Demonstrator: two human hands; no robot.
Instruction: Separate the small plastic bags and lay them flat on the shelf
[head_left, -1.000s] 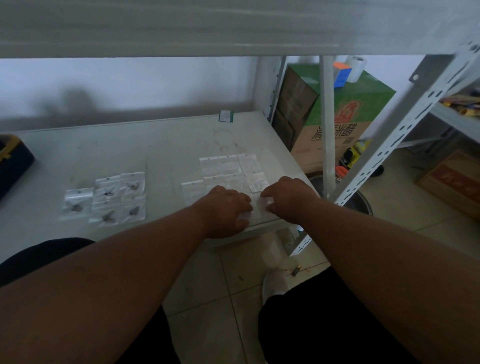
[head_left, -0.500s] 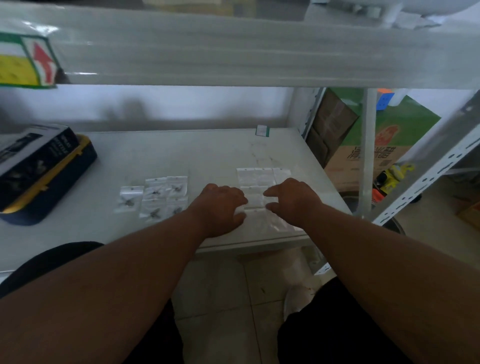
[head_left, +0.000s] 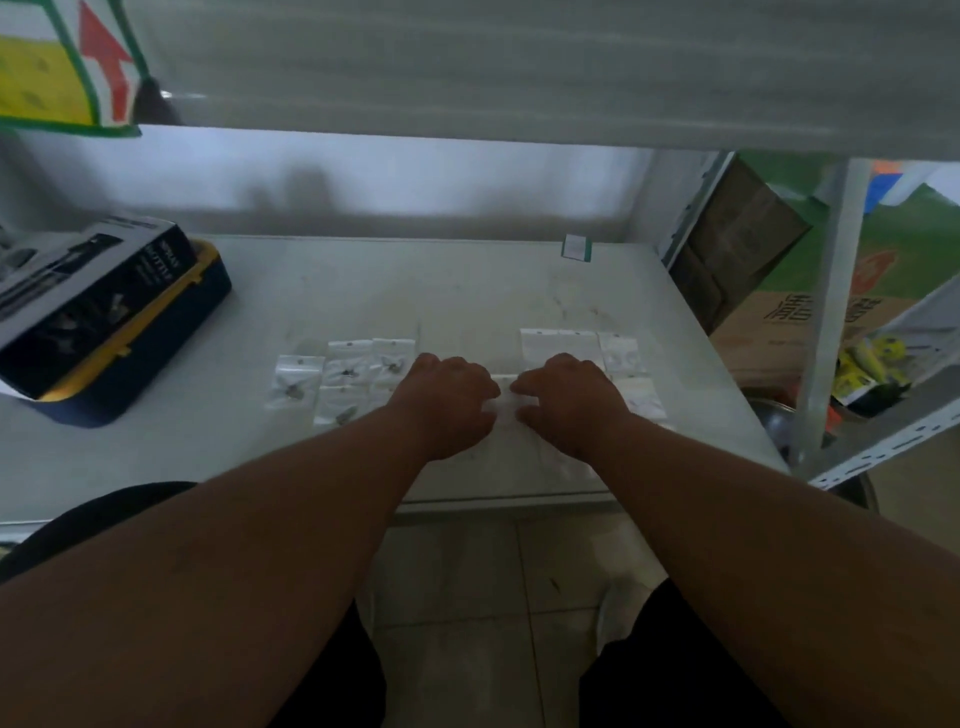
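On the shelf (head_left: 467, 291), a cluster of small bags (head_left: 340, 382) lies at about 10 o'clock from the left hand (head_left: 449, 402), touching it. A second group of bags (head_left: 587, 345) lies at 12 to 2 o'clock from the right hand (head_left: 569, 402), partly under it. The hands sit side by side near the front edge. A box (head_left: 83, 306) rests on a case (head_left: 156, 358) at the shelf's 9 o'clock end. A small tag (head_left: 577, 247) lies at the back, toward 1 o'clock. Cartons (head_left: 789, 291) stand beyond the shelf at 3 o'clock.

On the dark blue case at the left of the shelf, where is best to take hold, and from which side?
Probably the dark blue case is best gripped by its long sides, below the box lying on it, coming from the front. It lies flat and slanted; no handle shows.
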